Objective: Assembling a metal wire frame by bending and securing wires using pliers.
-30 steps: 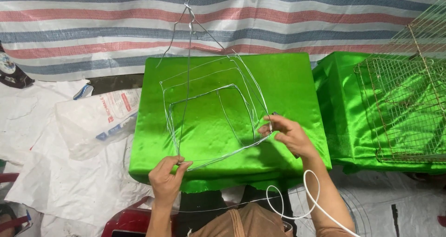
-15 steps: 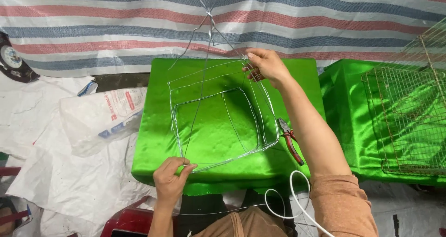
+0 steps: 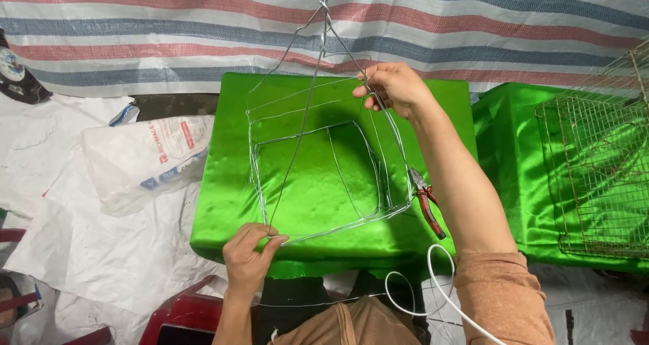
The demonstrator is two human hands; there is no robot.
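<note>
At the far left a dark round object (image 3: 15, 71) sits cut off by the frame edge, on white sheeting (image 3: 88, 250) that covers the floor. A clear plastic bag (image 3: 145, 159) with red and blue print lies there, its right end touching the left edge of the green tabletop (image 3: 223, 203); between bag and frame edge the sheeting offers flat room.

The left hand (image 3: 249, 257) sits at the tabletop's near edge, its grip pinched together on the near left corner of the wire frame (image 3: 318, 176). This frame, a box of thin silver wire, stands on the middle of the green cloth, its strands rising to a twisted knot near the top of the view, before a striped tarp (image 3: 473, 34). A band of bare cloth runs between the frame and the tabletop's left edge.

The right hand (image 3: 395, 88) is raised over the far right corner of the frame, fingers closed on an upper strand. Red-handled pliers (image 3: 427, 210) lie just right of the frame, near the tabletop's right edge, partly behind the forearm. A white cord (image 3: 439, 291) loops below the near edge.

Beyond a narrow gap a second green surface (image 3: 514, 156) carries a wire mesh cage (image 3: 595, 176), which runs out of the frame at the right.
</note>
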